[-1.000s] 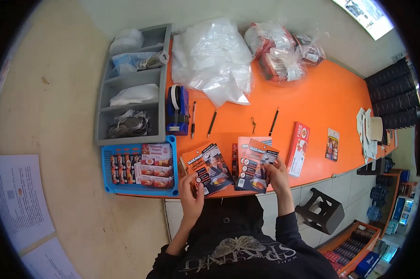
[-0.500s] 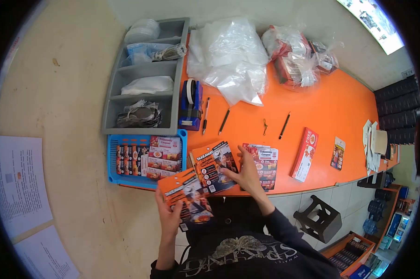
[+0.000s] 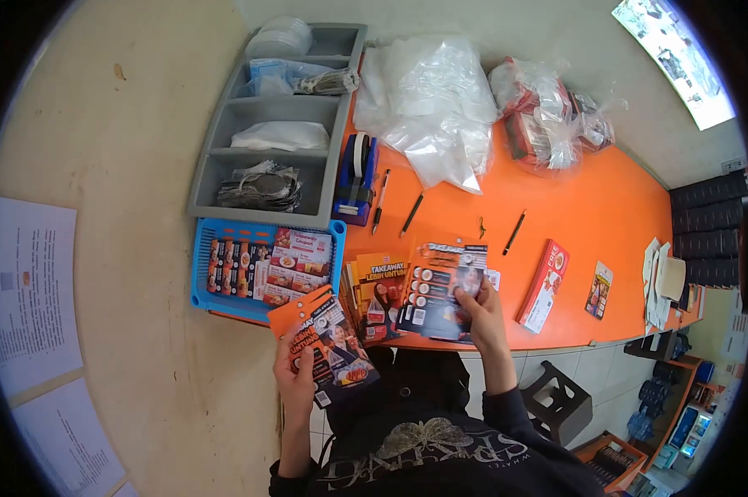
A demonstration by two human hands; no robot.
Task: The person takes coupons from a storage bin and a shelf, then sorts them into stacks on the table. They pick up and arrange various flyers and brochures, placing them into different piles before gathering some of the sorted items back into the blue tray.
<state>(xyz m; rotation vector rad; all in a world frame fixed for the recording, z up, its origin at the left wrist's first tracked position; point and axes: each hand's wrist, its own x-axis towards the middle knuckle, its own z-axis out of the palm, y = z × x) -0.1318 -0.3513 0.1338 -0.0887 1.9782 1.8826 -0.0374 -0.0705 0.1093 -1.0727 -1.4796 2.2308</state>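
Note:
My left hand (image 3: 295,373) grips a few orange-and-black flyers (image 3: 341,352), slightly fanned, in front of the table edge. In my right hand (image 3: 485,323) is another orange-and-black flyer (image 3: 432,286), pinched at its right side between thumb and fingers. A stack of takeaway flyers (image 3: 380,290) lies on the table between the two hands, partly covered. Behind my right hand, the coupon flyers (image 3: 495,278) are mostly hidden, with only an edge showing. Left of the stack stands a blue basket (image 3: 339,236) with coupon cards (image 3: 302,253) and small printed packs (image 3: 233,269).
A grey divided tray (image 3: 336,157) holds bagged items. Beside it are a blue tape dispenser (image 3: 357,186), pens (image 3: 382,200) and a pencil (image 3: 514,232). Plastic bags (image 3: 428,103) and wrapped bundles (image 3: 543,120) lie at the back. A red-and-white box (image 3: 544,286) sits right; a stool (image 3: 560,402) stands below.
My right hand has moved right from the stack with a flyer in it, now over the coupon flyers. The stack's top now shows a different flyer. My left hand still holds its flyers.

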